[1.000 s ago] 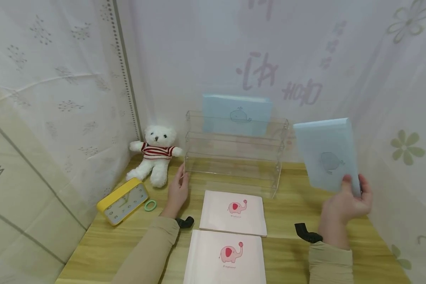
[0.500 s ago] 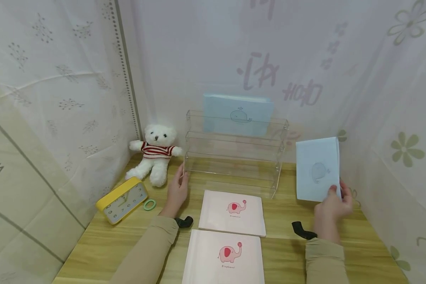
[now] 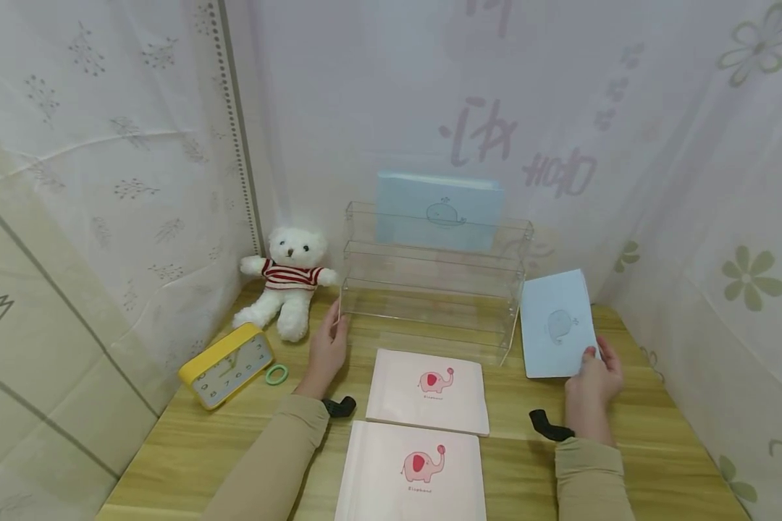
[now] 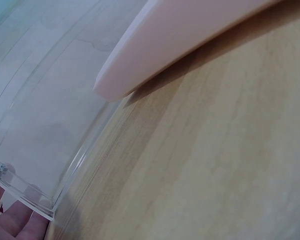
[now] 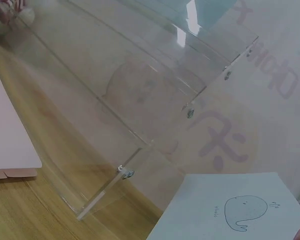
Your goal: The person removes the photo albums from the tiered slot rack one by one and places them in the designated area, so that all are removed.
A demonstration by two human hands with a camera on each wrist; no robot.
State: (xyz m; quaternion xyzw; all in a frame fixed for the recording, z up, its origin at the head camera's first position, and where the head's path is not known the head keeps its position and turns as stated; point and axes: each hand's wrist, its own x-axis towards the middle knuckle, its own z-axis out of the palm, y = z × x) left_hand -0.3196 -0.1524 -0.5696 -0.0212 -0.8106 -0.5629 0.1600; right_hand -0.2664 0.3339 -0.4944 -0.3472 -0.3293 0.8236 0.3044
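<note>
My left hand [image 3: 326, 354] holds the lower left edge of a clear acrylic tiered rack [image 3: 430, 304]; its fingers [image 4: 21, 220] show beside the side panel in the left wrist view. On the rack's top tier stands a light blue notebook with a whale drawing [image 3: 438, 213]. At the right, my right hand [image 3: 593, 380] grips a second blue whale notebook [image 3: 556, 329], turned on its side, thumb across the front and fingers behind. This notebook tilts close to the rack's right side panel. Two pink elephant notebooks [image 3: 427, 391] lie one before the other in front of the rack.
A white teddy bear [image 3: 290, 278] in a striped sweater sits left of the rack. Nearer are a yellow clock [image 3: 226, 365] and a green ring [image 3: 276, 374]. Printed curtains [image 3: 404, 87] hang behind and at both sides of the wooden table [image 3: 515, 470].
My right hand has brought the blue notebook left and down, toward the rack's right side. The left hand keeps its hold on the rack.
</note>
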